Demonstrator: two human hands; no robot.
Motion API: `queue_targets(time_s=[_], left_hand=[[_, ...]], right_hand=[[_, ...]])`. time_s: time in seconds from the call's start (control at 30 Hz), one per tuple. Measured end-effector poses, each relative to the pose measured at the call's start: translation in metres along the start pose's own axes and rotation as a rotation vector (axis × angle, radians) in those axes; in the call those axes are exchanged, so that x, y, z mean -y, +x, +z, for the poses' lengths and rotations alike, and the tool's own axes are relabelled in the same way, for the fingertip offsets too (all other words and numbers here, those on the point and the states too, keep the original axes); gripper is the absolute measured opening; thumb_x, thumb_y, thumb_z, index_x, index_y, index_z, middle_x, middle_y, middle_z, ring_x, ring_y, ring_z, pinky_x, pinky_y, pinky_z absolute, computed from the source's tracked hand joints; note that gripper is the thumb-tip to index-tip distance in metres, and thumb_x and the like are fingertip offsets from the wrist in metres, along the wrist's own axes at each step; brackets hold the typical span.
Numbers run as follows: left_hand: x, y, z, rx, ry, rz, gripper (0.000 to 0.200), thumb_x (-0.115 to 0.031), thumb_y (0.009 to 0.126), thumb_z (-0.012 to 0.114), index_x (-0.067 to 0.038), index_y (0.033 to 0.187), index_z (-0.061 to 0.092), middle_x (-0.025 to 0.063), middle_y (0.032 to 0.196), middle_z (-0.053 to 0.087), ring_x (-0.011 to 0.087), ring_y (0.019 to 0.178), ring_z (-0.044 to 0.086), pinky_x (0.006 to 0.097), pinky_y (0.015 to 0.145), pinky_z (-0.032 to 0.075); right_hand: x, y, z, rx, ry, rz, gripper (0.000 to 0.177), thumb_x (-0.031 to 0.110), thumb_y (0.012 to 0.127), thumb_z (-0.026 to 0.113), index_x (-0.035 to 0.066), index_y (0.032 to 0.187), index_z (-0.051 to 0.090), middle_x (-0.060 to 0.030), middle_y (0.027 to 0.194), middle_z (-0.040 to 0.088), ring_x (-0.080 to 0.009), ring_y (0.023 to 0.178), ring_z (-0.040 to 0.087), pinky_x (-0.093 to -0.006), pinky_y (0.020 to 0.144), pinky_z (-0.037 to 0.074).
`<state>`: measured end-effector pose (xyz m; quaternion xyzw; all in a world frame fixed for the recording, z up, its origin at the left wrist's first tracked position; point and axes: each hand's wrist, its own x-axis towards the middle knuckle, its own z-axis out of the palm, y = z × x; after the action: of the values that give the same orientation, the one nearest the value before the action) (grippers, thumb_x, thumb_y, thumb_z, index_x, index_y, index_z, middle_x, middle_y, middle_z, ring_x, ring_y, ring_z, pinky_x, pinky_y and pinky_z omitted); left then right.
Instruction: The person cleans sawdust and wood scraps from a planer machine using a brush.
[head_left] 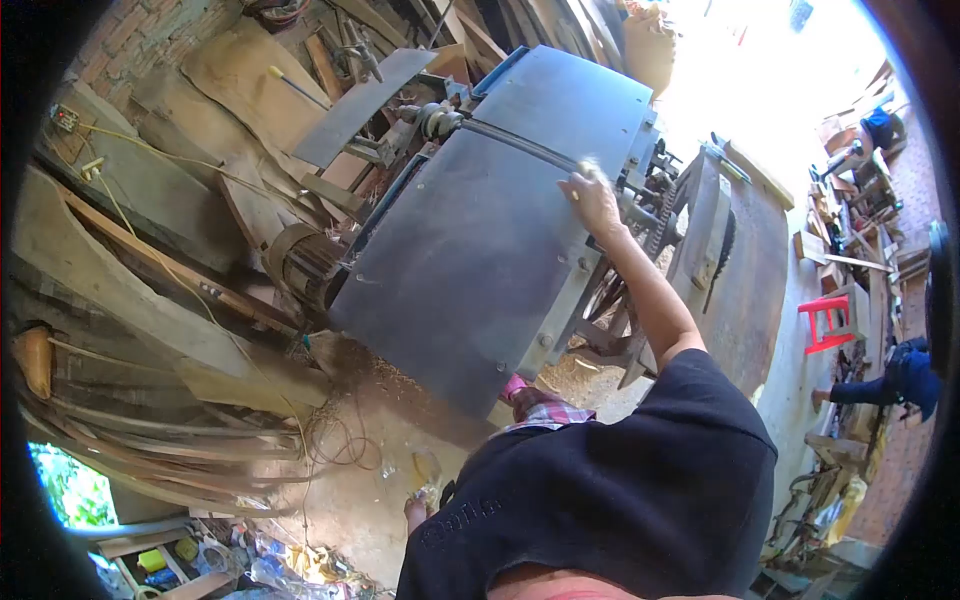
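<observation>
R fingers (572,190): curled in, pinching a pale wad (589,168) at the tips; exact grip blurred.
Pale wad: small, soft-edged, over the machine nr the far end of the slot (520,145) btwn the 2 plates; long axis & pointing unclear (too blurred to tell cloth from brush).
R hand (598,207): knuckles up, wrist roughly in line w/ forearm (648,285), which slants up-left in view from a black sleeve (705,385).
L hand (415,512): low, left of the torso, mostly hidden by the black shirt (600,500); finger state can't tell. Clear plastic container (427,470) just beside it, looks upright-ish, contact unclear.
Machine: large plate (460,250) nearer the body, smaller plate (565,95) beyond; the pair's long axis runs lower left to upper right, slot crossing it.
Right of machine: chain (660,228), then toothed blade (727,247) by a wooden board (755,290).
Left: motor (308,265), planks (150,280), yellow cord (160,255).
Far right: red stool (826,325); another person's dark-clothed leg (868,392), foot bare.
</observation>
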<state>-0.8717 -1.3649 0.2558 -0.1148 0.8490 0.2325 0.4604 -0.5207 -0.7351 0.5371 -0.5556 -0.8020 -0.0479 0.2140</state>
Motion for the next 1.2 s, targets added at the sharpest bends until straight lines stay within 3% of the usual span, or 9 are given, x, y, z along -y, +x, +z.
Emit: queue_targets(time_s=[0.13, 0.23, 0.3, 0.57, 0.77, 0.83, 0.9, 1.03, 1.2], left_hand=[[0.030, 0.021, 0.003, -0.261, 0.582, 0.255, 0.050, -0.047, 0.072, 0.062, 0.002, 0.085, 0.062, 0.0197, 0.083, 0.062, 0.0322, 0.079, 0.061, 0.0417, 0.070, 0.047], [0.028, 0.019, 0.013, -0.218, 0.731, 0.099, 0.061, -0.052, 0.071, 0.059, 0.005, 0.091, 0.061, 0.0226, 0.091, 0.062, 0.0378, 0.094, 0.057, 0.0432, 0.081, 0.044], [0.024, 0.017, 0.017, -0.184, 0.686, 0.053, 0.061, -0.051, 0.071, 0.059, 0.006, 0.092, 0.061, 0.0221, 0.093, 0.062, 0.0369, 0.093, 0.057, 0.0423, 0.080, 0.044], [0.059, 0.001, 0.028, -0.084, 0.139, -0.008, 0.050, -0.042, 0.074, 0.062, 0.006, 0.091, 0.058, 0.0166, 0.088, 0.063, 0.0292, 0.085, 0.059, 0.0396, 0.073, 0.046], [0.063, 0.000, 0.029, 0.032, 0.271, 0.231, 0.036, -0.030, 0.077, 0.062, 0.001, 0.094, 0.057, 0.0129, 0.084, 0.061, 0.0223, 0.076, 0.059, 0.0356, 0.064, 0.048], [0.056, 0.002, 0.021, 0.103, 0.283, 0.300, 0.034, -0.029, 0.078, 0.062, -0.001, 0.095, 0.056, 0.0122, 0.083, 0.061, 0.0217, 0.074, 0.059, 0.0345, 0.062, 0.049], [0.059, 0.003, 0.007, 0.175, 0.296, 0.371, 0.032, -0.028, 0.078, 0.062, -0.002, 0.097, 0.056, 0.0115, 0.082, 0.061, 0.0212, 0.072, 0.059, 0.0334, 0.060, 0.049], [0.046, 0.008, -0.005, 0.310, 0.287, 0.498, 0.029, -0.026, 0.079, 0.061, -0.005, 0.099, 0.055, 0.0102, 0.081, 0.060, 0.0202, 0.068, 0.059, 0.0312, 0.055, 0.049], [0.001, 0.027, -0.013, 0.455, 0.236, 0.658, 0.027, -0.024, 0.080, 0.060, -0.009, 0.102, 0.054, 0.0085, 0.079, 0.058, 0.0189, 0.063, 0.058, 0.0284, 0.050, 0.050]], right_hand=[[0.036, -0.041, 0.056, 0.364, 0.156, -0.300, 0.021, 0.013, 0.085, 0.052, 0.007, 0.105, 0.053, -0.0112, 0.088, 0.058, -0.0217, 0.084, 0.059, -0.0353, 0.073, 0.050], [0.148, -0.109, 0.030, 0.952, 1.721, 0.715, 0.030, 0.023, 0.088, 0.050, 0.004, 0.111, 0.050, -0.0139, 0.106, 0.056, -0.0277, 0.104, 0.054, -0.0395, 0.081, 0.048], [0.181, -0.115, 0.002, 0.350, 0.963, -0.859, 0.018, 0.022, 0.086, 0.055, 0.005, 0.093, 0.057, -0.0126, 0.101, 0.057, -0.0263, 0.091, 0.057, -0.0352, 0.076, 0.051], [0.083, 0.056, 0.029, -0.256, 0.274, -0.396, 0.010, 0.009, 0.083, 0.053, 0.006, 0.076, 0.059, -0.0125, 0.077, 0.057, -0.0277, 0.073, 0.058, -0.0366, 0.062, 0.049], [0.120, 0.021, 0.069, 0.374, -0.329, -0.634, 0.016, 0.016, 0.084, 0.049, 0.009, 0.089, 0.062, -0.0109, 0.079, 0.057, -0.0205, 0.073, 0.057, -0.0365, 0.057, 0.048], [0.180, -0.041, 0.074, 0.692, 0.333, -0.513, 0.020, 0.014, 0.081, 0.051, 0.006, 0.097, 0.061, -0.0112, 0.080, 0.059, -0.0182, 0.055, 0.055, -0.0308, 0.047, 0.048], [0.238, -0.116, 0.076, 0.355, 0.183, -1.149, 0.024, 0.020, 0.082, 0.053, 0.005, 0.100, 0.060, -0.0164, 0.092, 0.059, -0.0265, 0.085, 0.058, -0.0354, 0.070, 0.053], [0.281, -0.110, 0.010, 0.776, 1.200, -0.744, 0.030, 0.023, 0.077, 0.057, 0.006, 0.101, 0.059, -0.0162, 0.104, 0.050, -0.0319, 0.094, 0.050, -0.0406, 0.080, 0.044], [0.175, 0.020, 0.019, 0.129, 0.462, -0.617, 0.011, 0.005, 0.077, 0.056, 0.009, 0.085, 0.062, -0.0104, 0.081, 0.055, -0.0297, 0.080, 0.052, -0.0371, 0.068, 0.046]])
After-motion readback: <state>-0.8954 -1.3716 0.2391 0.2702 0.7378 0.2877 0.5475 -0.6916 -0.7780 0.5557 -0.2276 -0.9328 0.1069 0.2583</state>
